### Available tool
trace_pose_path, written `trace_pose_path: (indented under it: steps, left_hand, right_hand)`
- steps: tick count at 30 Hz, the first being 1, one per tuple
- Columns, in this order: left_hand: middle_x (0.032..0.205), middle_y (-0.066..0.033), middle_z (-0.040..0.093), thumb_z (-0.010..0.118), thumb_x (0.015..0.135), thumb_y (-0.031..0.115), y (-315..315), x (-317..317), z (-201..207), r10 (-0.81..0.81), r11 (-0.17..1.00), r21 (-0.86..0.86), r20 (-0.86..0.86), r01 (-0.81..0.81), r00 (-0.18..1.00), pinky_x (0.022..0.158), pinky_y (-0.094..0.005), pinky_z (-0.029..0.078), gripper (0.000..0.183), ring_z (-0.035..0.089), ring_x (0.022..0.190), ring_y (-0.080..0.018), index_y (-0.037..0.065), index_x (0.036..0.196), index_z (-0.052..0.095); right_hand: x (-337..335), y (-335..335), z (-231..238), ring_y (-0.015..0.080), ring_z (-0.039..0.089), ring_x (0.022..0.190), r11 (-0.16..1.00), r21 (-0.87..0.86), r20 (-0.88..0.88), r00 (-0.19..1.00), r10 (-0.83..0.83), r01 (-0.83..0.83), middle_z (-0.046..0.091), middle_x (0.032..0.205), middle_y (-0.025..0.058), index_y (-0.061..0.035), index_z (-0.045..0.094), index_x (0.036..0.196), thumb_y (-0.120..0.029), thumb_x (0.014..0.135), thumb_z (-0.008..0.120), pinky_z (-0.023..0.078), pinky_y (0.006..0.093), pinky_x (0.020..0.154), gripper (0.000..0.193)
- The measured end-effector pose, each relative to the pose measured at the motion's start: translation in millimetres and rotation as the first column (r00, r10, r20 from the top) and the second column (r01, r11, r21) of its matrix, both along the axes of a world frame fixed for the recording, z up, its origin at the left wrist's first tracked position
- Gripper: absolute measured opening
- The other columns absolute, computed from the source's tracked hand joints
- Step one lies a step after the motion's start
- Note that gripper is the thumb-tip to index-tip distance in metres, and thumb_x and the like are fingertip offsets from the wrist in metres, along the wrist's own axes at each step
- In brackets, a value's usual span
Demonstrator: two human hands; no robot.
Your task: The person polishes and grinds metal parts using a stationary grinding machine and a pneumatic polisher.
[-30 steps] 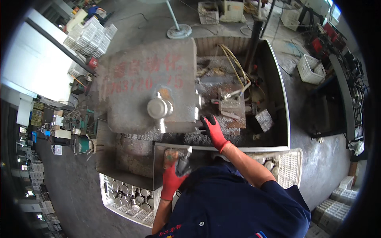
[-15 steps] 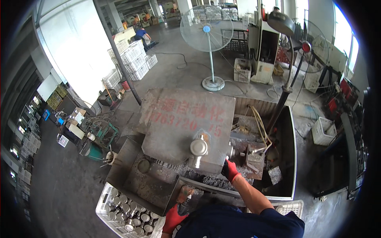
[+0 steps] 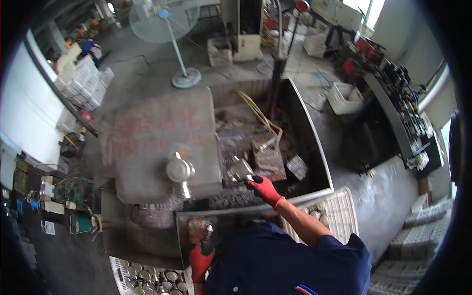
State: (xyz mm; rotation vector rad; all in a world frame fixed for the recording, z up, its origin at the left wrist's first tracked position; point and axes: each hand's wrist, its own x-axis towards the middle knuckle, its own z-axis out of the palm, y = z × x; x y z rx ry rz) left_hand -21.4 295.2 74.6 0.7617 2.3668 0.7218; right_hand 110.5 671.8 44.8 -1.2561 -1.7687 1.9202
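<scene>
My right hand (image 3: 265, 190), in a red glove with dark fingers, grips a silvery round-bodied metal fitting (image 3: 241, 169) by one end. It holds the fitting over the open right part of the metal bin, beside a steel plate (image 3: 157, 172). A similar round fitting (image 3: 179, 170) with stub ends sits on that plate, away from both hands. Low in the view, my left hand (image 3: 201, 258), also gloved, has its fingers closed around something small and shiny that I cannot make out. Beside those fingers is a rusty reddish-brown piece (image 3: 197, 228).
A white crate (image 3: 120, 278) of similar fittings stands at lower left, another crate (image 3: 339, 211) at lower right. Bent tan hoses (image 3: 258, 110) and a blocky metal fixture (image 3: 268, 157) lie in the bin. A dark post (image 3: 276, 83) rises behind; a standing fan (image 3: 179, 54) is beyond.
The view has swung right, shifting the scene leftward. My right hand has moved away from the plate's right edge with the fitting, which now shows more fully. My left hand stays low, fingers closed.
</scene>
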Motion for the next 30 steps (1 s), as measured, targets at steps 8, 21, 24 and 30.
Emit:
trace_pose_path:
  steps: [8,21,24,30]
  left_hand:
    - [0.11,-0.0233,0.07,0.087,0.071,0.023,-5,-13,-1,-0.026,0.997,0.067,0.041,0.023,0.999,0.087,-0.0463,0.054,0.068,0.068,0.103,-0.0412,0.002,0.129,0.059]
    - [0.096,-0.0228,0.071,0.09,0.071,0.024,-59,-26,3,0.137,0.986,0.099,-0.018,-0.135,0.99,0.078,-0.0446,0.055,0.057,0.07,0.091,-0.0413,-0.003,0.112,0.061]
    - [0.095,-0.0206,0.072,0.089,0.073,0.024,-62,-23,5,0.07,0.994,0.087,-0.014,-0.068,0.997,0.075,-0.0452,0.055,0.053,0.071,0.09,-0.0389,-0.001,0.111,0.062]
    - [0.096,-0.0195,0.073,0.088,0.074,0.023,-58,-12,33,0.1,0.984,0.137,0.125,-0.117,0.987,0.076,-0.0444,0.055,0.049,0.072,0.093,-0.0395,0.001,0.109,0.062]
  right_hand:
    - [139,8,37,0.0394,0.066,0.087,0.549,0.826,0.42,0.793,-0.441,-0.132,0.061,0.101,0.0184,-0.0049,0.061,0.1,-0.031,0.078,0.078,0.054,0.0487,0.072,0.038]
    - [69,7,83,0.0413,0.057,0.119,0.277,0.958,0.224,0.799,-0.559,-0.075,0.053,0.133,0.023,-0.0066,0.053,0.139,-0.045,0.075,0.084,0.051,0.0492,0.091,0.081]
    - [-56,-85,144,0.0447,0.047,0.128,0.165,0.986,0.016,0.99,-0.137,0.007,0.05,0.137,0.0242,-0.0073,0.051,0.14,-0.045,0.069,0.087,0.037,0.0569,0.105,0.088]
    - [-168,-124,121,0.0456,0.039,0.136,0.061,0.996,0.051,0.991,0.121,-0.059,0.042,0.147,0.0234,-0.0093,0.048,0.144,-0.043,0.076,0.081,0.027,0.0618,0.115,0.083]
